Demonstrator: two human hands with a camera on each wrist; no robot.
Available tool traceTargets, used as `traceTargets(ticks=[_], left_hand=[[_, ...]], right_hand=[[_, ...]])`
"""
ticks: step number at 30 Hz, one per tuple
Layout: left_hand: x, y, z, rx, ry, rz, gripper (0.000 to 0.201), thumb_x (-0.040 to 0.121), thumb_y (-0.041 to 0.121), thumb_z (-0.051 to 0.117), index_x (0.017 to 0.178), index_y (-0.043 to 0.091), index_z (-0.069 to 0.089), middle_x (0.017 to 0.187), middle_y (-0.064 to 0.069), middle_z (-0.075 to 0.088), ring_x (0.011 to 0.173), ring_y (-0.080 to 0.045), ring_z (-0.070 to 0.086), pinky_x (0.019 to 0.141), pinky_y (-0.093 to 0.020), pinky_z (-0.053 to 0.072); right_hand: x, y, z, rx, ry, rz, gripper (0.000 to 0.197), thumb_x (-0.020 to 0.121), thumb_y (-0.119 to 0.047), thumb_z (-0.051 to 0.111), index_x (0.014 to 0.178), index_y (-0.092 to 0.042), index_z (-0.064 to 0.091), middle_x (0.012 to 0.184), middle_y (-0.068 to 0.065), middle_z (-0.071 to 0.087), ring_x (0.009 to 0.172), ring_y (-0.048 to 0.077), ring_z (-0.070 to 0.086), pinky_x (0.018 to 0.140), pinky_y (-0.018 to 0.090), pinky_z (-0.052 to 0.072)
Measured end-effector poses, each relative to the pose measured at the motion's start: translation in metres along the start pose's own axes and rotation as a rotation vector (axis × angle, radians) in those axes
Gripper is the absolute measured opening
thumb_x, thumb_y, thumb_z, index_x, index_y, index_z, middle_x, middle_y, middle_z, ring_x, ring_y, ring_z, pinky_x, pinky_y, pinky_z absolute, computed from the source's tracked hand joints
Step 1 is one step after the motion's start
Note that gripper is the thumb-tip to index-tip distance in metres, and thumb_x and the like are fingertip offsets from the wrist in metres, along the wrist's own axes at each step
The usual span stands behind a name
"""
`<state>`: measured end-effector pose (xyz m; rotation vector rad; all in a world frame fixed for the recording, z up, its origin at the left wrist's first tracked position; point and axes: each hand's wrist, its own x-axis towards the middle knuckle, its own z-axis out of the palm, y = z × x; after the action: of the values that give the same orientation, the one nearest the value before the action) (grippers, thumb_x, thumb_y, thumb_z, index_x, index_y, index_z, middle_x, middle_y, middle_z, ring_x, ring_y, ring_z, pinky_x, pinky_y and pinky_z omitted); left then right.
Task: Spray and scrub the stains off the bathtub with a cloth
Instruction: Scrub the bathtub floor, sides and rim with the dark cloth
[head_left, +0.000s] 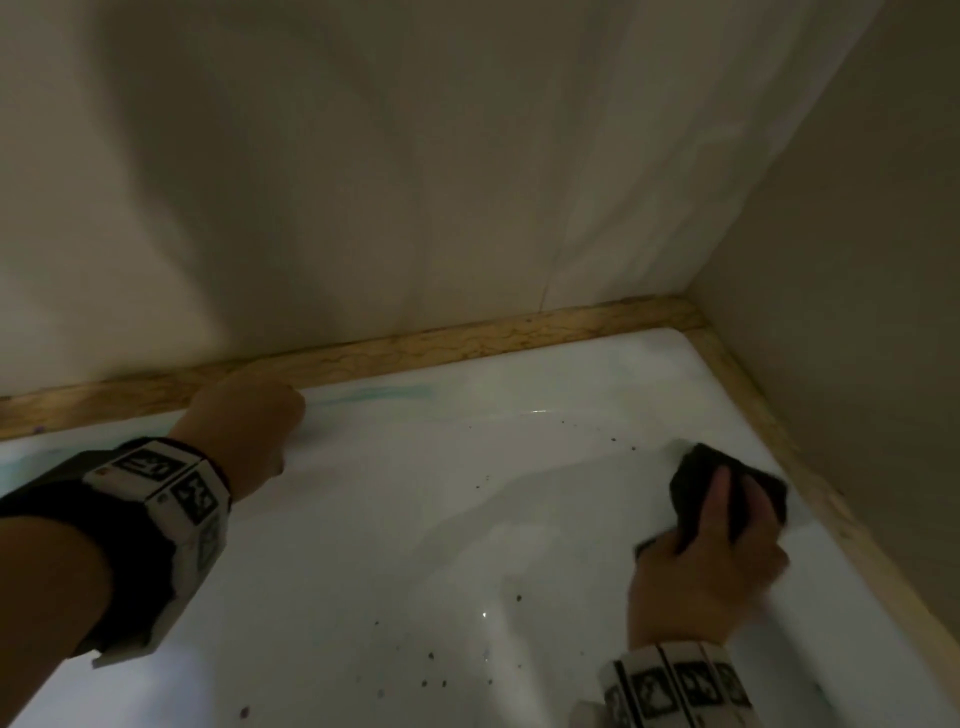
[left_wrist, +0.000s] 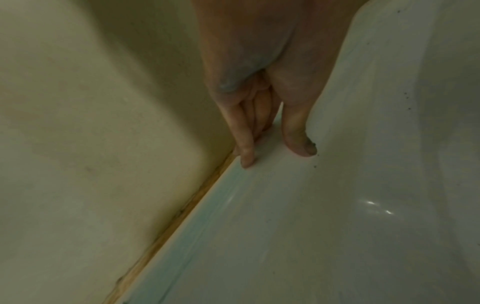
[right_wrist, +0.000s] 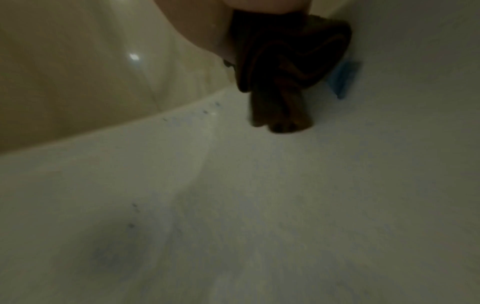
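Note:
The white bathtub (head_left: 415, 519) fills the lower half of the head view, dotted with small dark specks (head_left: 478, 487). My right hand (head_left: 711, 551) grips a bunched dark cloth (head_left: 696, 478) and presses it on the tub's surface near the right rim. In the right wrist view the dark cloth (right_wrist: 288, 61) hangs crumpled from the hand over the tub (right_wrist: 233, 205). My left hand (head_left: 249, 421) rests on the tub's far rim, its straight fingers (left_wrist: 245, 144) and thumb touching the ledge (left_wrist: 233, 226). A bluish smear (head_left: 384, 394) runs along that rim. No spray bottle is in view.
A tan caulk strip (head_left: 467, 338) edges the tub along the back wall (head_left: 415, 156) and the right wall (head_left: 857, 312), meeting at the far right corner. A small blue patch (right_wrist: 344, 79) shows on the tub beside the cloth.

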<state>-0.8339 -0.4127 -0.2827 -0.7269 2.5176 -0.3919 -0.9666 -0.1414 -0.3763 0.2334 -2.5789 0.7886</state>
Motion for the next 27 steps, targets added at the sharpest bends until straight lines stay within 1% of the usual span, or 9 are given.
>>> traceTargets(ticks=[4, 6, 11, 14, 17, 21, 24, 26, 27], left_hand=[[0.0, -0.001, 0.002, 0.014, 0.01, 0.007, 0.041, 0.09, 0.034, 0.057, 0.126, 0.017, 0.047, 0.124, 0.0, 0.052, 0.116, -0.018, 0.053, 0.089, -0.027, 0.045], [0.0, -0.001, 0.002, 0.01, 0.01, 0.004, 0.041, 0.09, 0.033, 0.057, 0.126, 0.018, 0.048, 0.124, 0.0, 0.052, 0.116, -0.018, 0.053, 0.089, -0.026, 0.045], [0.0, -0.002, 0.002, 0.005, 0.0, 0.008, 0.038, 0.09, 0.031, 0.057, 0.125, 0.017, 0.048, 0.126, -0.001, 0.051, 0.117, -0.019, 0.053, 0.089, -0.028, 0.045], [0.001, -0.002, 0.003, -0.001, -0.001, 0.01, 0.036, 0.091, 0.029, 0.056, 0.124, 0.017, 0.048, 0.126, -0.001, 0.051, 0.118, -0.019, 0.052, 0.09, -0.027, 0.044], [-0.001, -0.001, 0.001, -0.004, -0.015, 0.003, 0.036, 0.091, 0.03, 0.057, 0.123, 0.016, 0.049, 0.125, -0.001, 0.052, 0.116, -0.019, 0.052, 0.089, -0.027, 0.045], [-0.002, 0.001, -0.002, 0.003, -0.04, -0.01, 0.038, 0.089, 0.032, 0.059, 0.122, 0.014, 0.05, 0.122, -0.002, 0.053, 0.114, -0.019, 0.054, 0.088, -0.026, 0.046], [-0.002, 0.0, -0.002, -0.014, -0.05, -0.021, 0.038, 0.087, 0.032, 0.062, 0.119, 0.014, 0.052, 0.12, -0.003, 0.055, 0.113, -0.02, 0.054, 0.089, -0.028, 0.046], [-0.001, -0.001, -0.001, -0.026, -0.053, -0.027, 0.037, 0.087, 0.032, 0.063, 0.118, 0.014, 0.053, 0.118, -0.003, 0.056, 0.113, -0.021, 0.054, 0.089, -0.029, 0.046], [-0.001, -0.001, 0.0, -0.027, -0.051, -0.028, 0.037, 0.087, 0.031, 0.063, 0.118, 0.014, 0.053, 0.118, -0.003, 0.056, 0.112, -0.021, 0.054, 0.089, -0.029, 0.046]], right_hand=[[-0.001, -0.01, 0.027, -0.134, -0.182, -0.03, 0.083, 0.058, 0.011, 0.07, 0.135, 0.005, 0.04, 0.135, 0.028, 0.036, 0.094, 0.044, 0.042, 0.086, 0.054, 0.042], [0.004, -0.032, 0.042, -0.081, -0.21, -0.047, 0.09, 0.056, 0.012, 0.07, 0.137, 0.008, 0.032, 0.138, 0.03, 0.029, 0.103, 0.041, 0.036, 0.092, 0.048, 0.037], [0.008, -0.089, 0.064, -0.077, -0.357, 0.033, 0.101, 0.077, -0.005, 0.061, 0.144, -0.008, -0.014, 0.151, 0.02, -0.005, 0.132, 0.041, 0.015, 0.104, 0.052, 0.026], [-0.009, -0.105, 0.069, 0.025, -0.373, 0.025, 0.083, 0.077, -0.001, 0.051, 0.147, -0.005, 0.007, 0.153, 0.019, 0.005, 0.117, 0.045, 0.034, 0.098, 0.051, 0.037], [-0.029, -0.101, 0.071, 0.155, -0.359, -0.236, 0.077, 0.068, 0.002, 0.053, 0.14, -0.002, 0.025, 0.146, 0.016, 0.019, 0.1, 0.044, 0.051, 0.086, 0.049, 0.048], [-0.024, -0.09, 0.059, 0.398, -0.388, -0.622, 0.071, 0.07, 0.006, 0.062, 0.135, -0.01, 0.038, 0.142, 0.009, 0.03, 0.103, 0.031, 0.051, 0.097, 0.033, 0.043], [0.016, -0.108, 0.045, 0.373, -0.285, -0.388, 0.056, 0.076, 0.005, 0.051, 0.131, -0.003, 0.049, 0.14, 0.019, 0.04, 0.111, 0.034, 0.046, 0.102, 0.03, 0.033], [0.045, -0.128, 0.04, 0.204, -0.531, -0.166, 0.058, 0.083, -0.003, 0.053, 0.139, -0.007, 0.039, 0.148, 0.015, 0.027, 0.128, 0.034, 0.034, 0.113, 0.033, 0.023], [0.053, -0.139, 0.04, 0.064, -0.681, -0.169, 0.058, 0.084, -0.01, 0.054, 0.139, -0.01, 0.038, 0.149, 0.012, 0.025, 0.131, 0.031, 0.03, 0.114, 0.036, 0.02]])
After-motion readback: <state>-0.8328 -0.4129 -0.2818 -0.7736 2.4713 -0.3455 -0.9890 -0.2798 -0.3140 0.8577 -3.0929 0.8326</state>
